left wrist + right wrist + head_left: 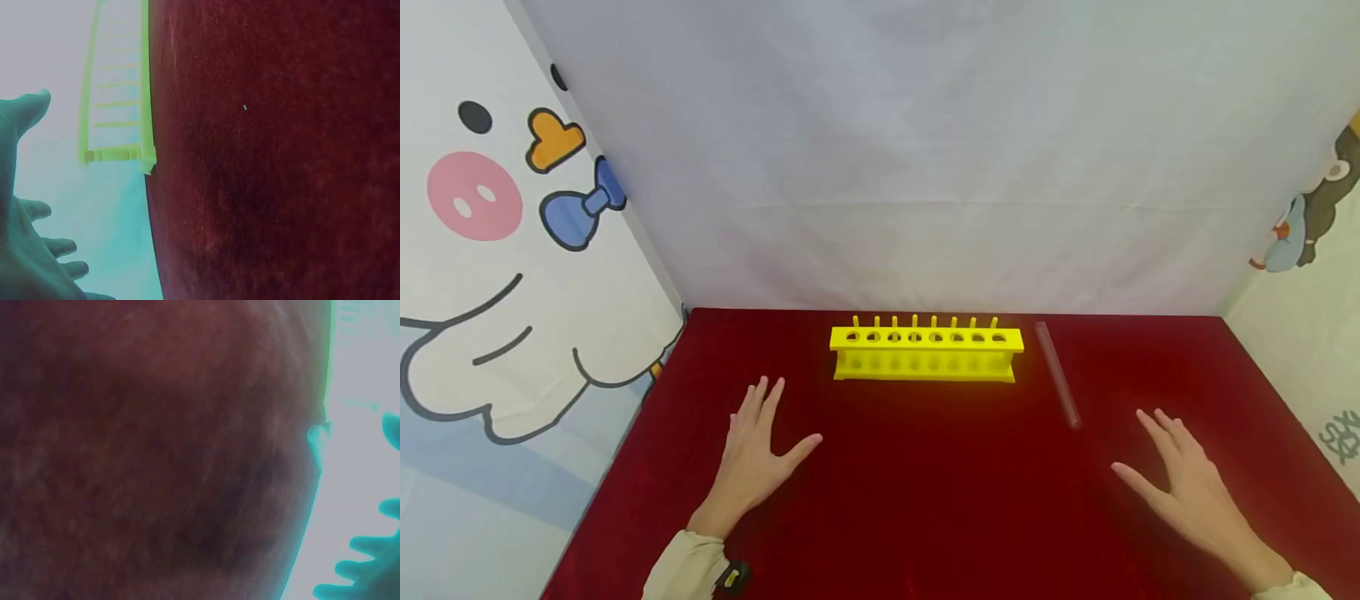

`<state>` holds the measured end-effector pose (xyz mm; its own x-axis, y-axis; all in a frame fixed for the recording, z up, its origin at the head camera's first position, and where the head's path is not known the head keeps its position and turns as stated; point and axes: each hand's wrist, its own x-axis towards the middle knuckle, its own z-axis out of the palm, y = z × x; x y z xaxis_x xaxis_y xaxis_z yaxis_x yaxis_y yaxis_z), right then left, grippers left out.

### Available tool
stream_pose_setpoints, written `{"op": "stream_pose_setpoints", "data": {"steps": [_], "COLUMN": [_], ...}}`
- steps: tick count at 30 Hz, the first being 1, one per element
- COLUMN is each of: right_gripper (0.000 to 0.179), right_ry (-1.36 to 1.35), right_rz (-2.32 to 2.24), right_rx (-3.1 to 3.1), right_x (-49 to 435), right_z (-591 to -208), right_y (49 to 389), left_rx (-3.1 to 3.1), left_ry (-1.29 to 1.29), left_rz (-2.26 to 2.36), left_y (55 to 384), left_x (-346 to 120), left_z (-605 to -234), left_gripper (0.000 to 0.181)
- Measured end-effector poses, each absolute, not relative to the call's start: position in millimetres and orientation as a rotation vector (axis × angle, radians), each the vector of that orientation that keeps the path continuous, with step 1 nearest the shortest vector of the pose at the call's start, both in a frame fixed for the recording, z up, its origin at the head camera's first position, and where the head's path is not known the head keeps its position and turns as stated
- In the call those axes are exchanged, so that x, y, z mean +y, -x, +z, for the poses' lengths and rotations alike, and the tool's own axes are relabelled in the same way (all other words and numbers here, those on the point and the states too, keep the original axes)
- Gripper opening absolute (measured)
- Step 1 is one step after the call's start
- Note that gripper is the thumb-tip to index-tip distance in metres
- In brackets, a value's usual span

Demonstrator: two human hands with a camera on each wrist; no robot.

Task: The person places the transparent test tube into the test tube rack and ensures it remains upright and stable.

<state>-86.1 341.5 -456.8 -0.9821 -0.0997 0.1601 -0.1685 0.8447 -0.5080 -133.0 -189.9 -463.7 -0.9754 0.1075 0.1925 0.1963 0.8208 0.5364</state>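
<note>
A yellow test tube rack [925, 375] with a row of round holes and upright pegs behind them stands near the back of the table. To its right lies a clear test tube [1058, 375], slanted toward the front right. My left hand [752, 462], fingers spread, is in front and left of the rack, touching nothing. On the right, my right hand [1187, 492] is spread too, apart from the tube. The left wrist view has the rack [147, 87] beyond the left hand [25, 250]. In the right wrist view the tube's rounded end [317, 434] shows near the right fingers [365, 544].
A dark red cloth [925, 500] covers the table. Behind it hangs a pale curtain [910, 167]. Cartoon-printed sheets close off the left side [512, 350] and the right side [1300, 333]. A dark band [732, 577] sits at the left wrist.
</note>
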Motion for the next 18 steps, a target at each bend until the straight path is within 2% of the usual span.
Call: {"op": "stream_pose_setpoints", "data": {"steps": [18], "right_gripper": [0.066], "right_ry": [-0.068], "right_rz": [0.942], "right_rx": [-2.803], "right_x": [327], "right_z": [-438], "right_y": [90], "left_rx": [-2.613], "left_ry": [0.2], "left_rz": [-1.433], "left_y": [151], "left_x": [-191], "left_z": [-467], "left_gripper": [0.075]}}
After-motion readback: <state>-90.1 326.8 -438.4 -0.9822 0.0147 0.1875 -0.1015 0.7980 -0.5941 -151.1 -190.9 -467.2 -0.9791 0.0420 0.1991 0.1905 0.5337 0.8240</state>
